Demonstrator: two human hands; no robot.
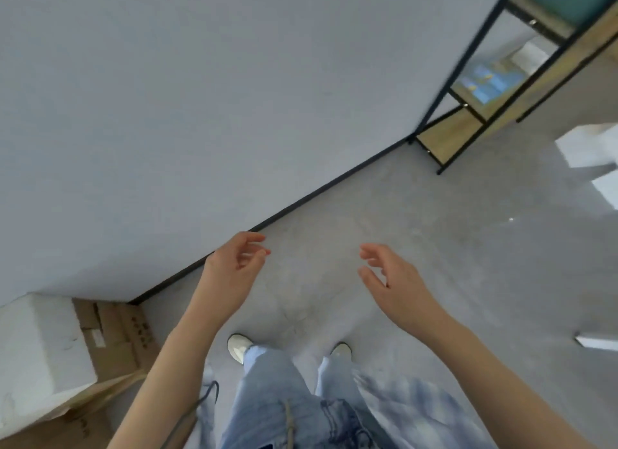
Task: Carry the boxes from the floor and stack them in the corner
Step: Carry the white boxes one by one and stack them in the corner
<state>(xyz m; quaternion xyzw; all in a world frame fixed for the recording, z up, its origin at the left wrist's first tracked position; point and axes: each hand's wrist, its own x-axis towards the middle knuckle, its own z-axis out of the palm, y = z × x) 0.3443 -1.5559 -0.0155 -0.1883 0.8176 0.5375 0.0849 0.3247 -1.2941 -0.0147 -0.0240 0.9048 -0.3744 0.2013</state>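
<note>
In the head view a white foam box [36,351] sits on top of brown cardboard boxes [120,335] stacked against the wall at the lower left. My left hand [239,258] and my right hand [389,274] both hover empty in front of me over the grey floor, fingers relaxed and slightly curved, palms facing each other. More white boxes [588,144] lie on the floor at the far right, and a thin white piece [597,343] lies lower right.
A black metal shelf unit with wooden boards [468,114] stands against the wall at the upper right, holding a few items. The grey wall [200,97] meets the concrete floor [434,231] along a dark skirting line. My feet and jeans show at the bottom.
</note>
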